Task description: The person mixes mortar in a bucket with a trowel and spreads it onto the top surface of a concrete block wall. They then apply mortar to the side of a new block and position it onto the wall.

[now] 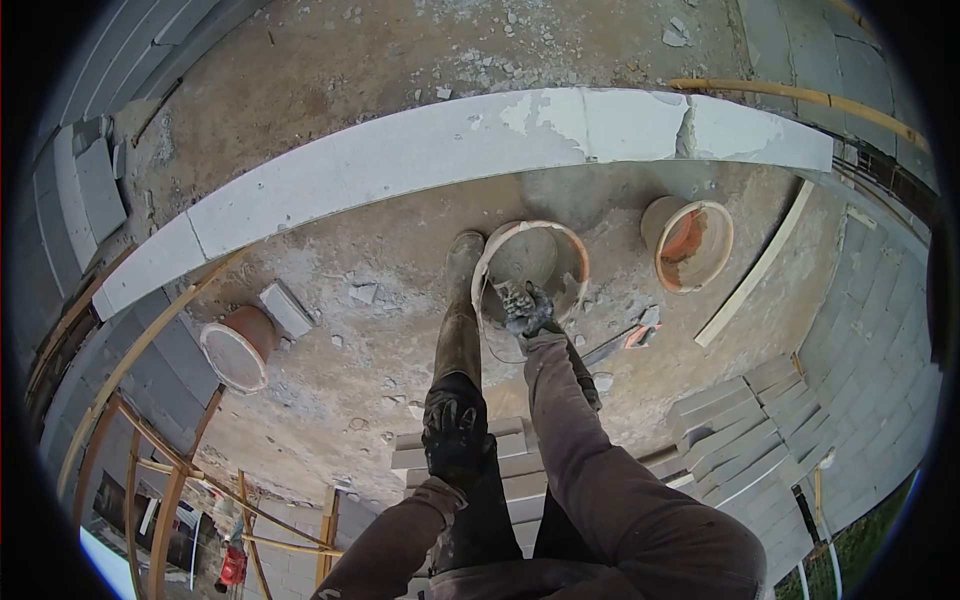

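My right hand (pixel 538 308), in a dark glove, reaches down to the near rim of a bucket (pixel 583 262) of wet grey mortar (pixel 526 255). Its fingers are closed around a mortar-caked tool (pixel 515 300), whose exact kind is hidden by the coating and the hand. A thin wire handle hangs at the bucket's near side. My left hand (pixel 456 425), in a black glove, lies over my bent knee with its fingers stretched out and holds nothing. My boot (pixel 462 290) stands just left of the bucket.
A low white block wall (pixel 400 150) curves across ahead. Other buckets stand at right (pixel 650 225) and left (pixel 265 330). A long pale strip (pixel 755 265), a tool with an orange part (pixel 640 333) and rubble lie around. Grey blocks (pixel 740 430) are stacked at right; wooden poles (pixel 170 510) stand lower left.
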The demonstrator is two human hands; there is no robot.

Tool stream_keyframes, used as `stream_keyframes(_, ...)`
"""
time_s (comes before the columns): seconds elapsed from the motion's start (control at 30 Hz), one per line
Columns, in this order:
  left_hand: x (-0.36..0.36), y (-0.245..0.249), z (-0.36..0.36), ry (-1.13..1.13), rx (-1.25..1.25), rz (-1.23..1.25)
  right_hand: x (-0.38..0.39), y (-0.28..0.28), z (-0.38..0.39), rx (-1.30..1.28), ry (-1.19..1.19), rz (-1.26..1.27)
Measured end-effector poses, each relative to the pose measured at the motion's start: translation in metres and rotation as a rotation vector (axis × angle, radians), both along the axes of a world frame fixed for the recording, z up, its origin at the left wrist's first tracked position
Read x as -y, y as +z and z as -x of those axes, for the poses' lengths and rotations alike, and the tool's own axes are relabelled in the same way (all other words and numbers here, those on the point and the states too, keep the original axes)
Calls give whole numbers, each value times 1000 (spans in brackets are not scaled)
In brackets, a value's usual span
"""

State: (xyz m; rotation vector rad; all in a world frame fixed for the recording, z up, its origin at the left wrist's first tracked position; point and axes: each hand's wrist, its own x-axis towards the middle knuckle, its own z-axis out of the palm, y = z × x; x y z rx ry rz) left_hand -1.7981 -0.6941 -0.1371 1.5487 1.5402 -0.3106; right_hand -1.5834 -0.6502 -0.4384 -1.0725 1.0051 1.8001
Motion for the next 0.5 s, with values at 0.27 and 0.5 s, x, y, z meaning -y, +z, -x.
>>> stream_keyframes(0.27, 1, -7, 5, -109, -51, 3, -3, 32, -32, 158, 270, -68)
stream_keyframes(0.5, -4, 0, 0, -128, -69, -22, -14, 19, -28, 1377, 2054, -397)
